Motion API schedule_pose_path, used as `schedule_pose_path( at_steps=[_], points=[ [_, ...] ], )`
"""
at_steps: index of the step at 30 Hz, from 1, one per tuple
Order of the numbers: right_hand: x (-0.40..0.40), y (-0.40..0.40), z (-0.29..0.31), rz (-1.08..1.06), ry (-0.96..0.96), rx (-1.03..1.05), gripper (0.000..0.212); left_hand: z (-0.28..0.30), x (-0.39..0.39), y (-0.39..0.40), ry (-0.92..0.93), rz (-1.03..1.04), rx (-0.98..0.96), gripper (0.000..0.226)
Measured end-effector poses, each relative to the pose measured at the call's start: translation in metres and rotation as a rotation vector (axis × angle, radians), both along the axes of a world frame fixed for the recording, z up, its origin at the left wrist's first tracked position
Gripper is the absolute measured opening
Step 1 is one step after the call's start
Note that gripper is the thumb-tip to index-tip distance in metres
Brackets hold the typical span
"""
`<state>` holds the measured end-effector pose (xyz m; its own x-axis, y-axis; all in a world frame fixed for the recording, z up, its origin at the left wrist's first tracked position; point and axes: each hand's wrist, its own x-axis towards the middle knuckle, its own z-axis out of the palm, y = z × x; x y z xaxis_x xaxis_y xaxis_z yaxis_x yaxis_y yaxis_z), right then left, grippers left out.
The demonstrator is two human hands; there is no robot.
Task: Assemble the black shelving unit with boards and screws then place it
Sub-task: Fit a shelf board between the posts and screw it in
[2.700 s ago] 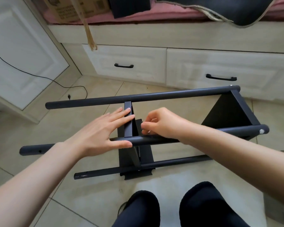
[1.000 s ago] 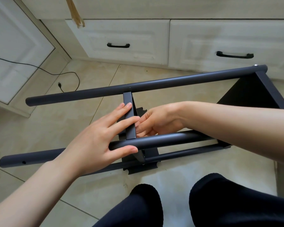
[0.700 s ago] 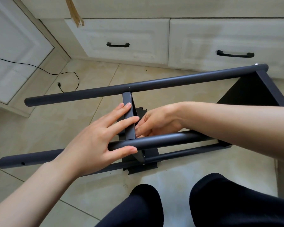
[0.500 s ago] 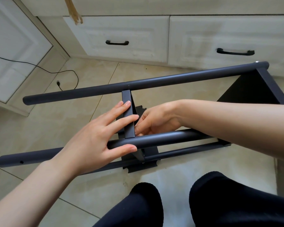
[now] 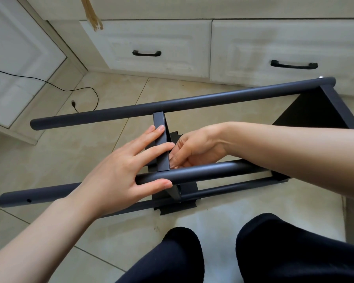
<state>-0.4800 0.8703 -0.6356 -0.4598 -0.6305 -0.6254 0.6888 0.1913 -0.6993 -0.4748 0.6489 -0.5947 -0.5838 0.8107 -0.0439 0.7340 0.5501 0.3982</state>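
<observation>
On the tiled floor (image 5: pixel 49 156) before my knees lay the shelving frame (image 5: pixel 182 104) on its side. My left hand (image 5: pixel 121 172) spread flat, fingers pressing the middle board (image 5: pixel 161 148), thumb under the near tube (image 5: pixel 202 170). My right hand (image 5: pixel 194 149) pinched something behind it; what, I couldn't tell.

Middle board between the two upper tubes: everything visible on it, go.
The middle board is a thin matt black panel, seen edge-on, standing on edge on the floor. Its top edge spans from the far tube to the near tube. Left hand lays fingers across it, thumb under the near tube; right hand touches its right face.
</observation>
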Motion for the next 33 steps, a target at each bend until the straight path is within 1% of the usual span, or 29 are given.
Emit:
schedule_pose_path(
  at_steps=[5, 9, 14, 17, 18, 20, 21, 23, 25, 29, 33],
  points=[
    [0.001, -0.001, -0.002, 0.017, 0.009, 0.062, 0.016, 0.000, 0.000, 0.000, -0.001, 0.001, 0.002, 0.071],
    [0.001, -0.007, -0.002, 0.087, 0.022, 0.128, 0.013, 0.000, 0.000, 0.000, -0.008, 0.002, 0.005, 0.071],
    [0.001, 0.002, -0.003, 0.060, 0.026, 0.057, 0.017, 0.001, 0.000, 0.000, -0.007, 0.004, 0.003, 0.072],
    [0.000, 0.003, -0.003, 0.062, 0.035, 0.074, 0.028, 0.001, -0.001, 0.002, -0.005, 0.001, -0.002, 0.072],
    [0.000, 0.001, -0.003, 0.085, 0.033, 0.098, 0.028, 0.001, -0.001, 0.002, -0.008, 0.000, -0.002, 0.072],
    [0.000, -0.003, -0.003, 0.122, 0.033, 0.133, 0.017, 0.001, -0.001, 0.002, -0.016, -0.001, 0.000, 0.071],
    [0.000, -0.005, -0.003, 0.105, 0.030, 0.119, 0.015, 0.001, -0.002, 0.002, -0.019, -0.001, 0.002, 0.071],
    [0.000, -0.003, -0.004, 0.034, 0.016, 0.060, 0.016, 0.002, -0.002, 0.002, -0.019, 0.000, 0.002, 0.071],
    [0.000, 0.001, -0.004, 0.023, 0.010, 0.030, 0.016, 0.002, -0.002, 0.003, -0.015, -0.002, -0.004, 0.072],
    [-0.001, 0.004, -0.005, 0.038, 0.045, 0.050, 0.023, 0.003, -0.002, 0.004, -0.010, 0.000, -0.006, 0.072],
    [0.000, -0.005, -0.006, 0.019, 0.057, 0.055, 0.020, 0.002, -0.002, 0.003, -0.017, 0.002, 0.001, 0.071]
  ],
)
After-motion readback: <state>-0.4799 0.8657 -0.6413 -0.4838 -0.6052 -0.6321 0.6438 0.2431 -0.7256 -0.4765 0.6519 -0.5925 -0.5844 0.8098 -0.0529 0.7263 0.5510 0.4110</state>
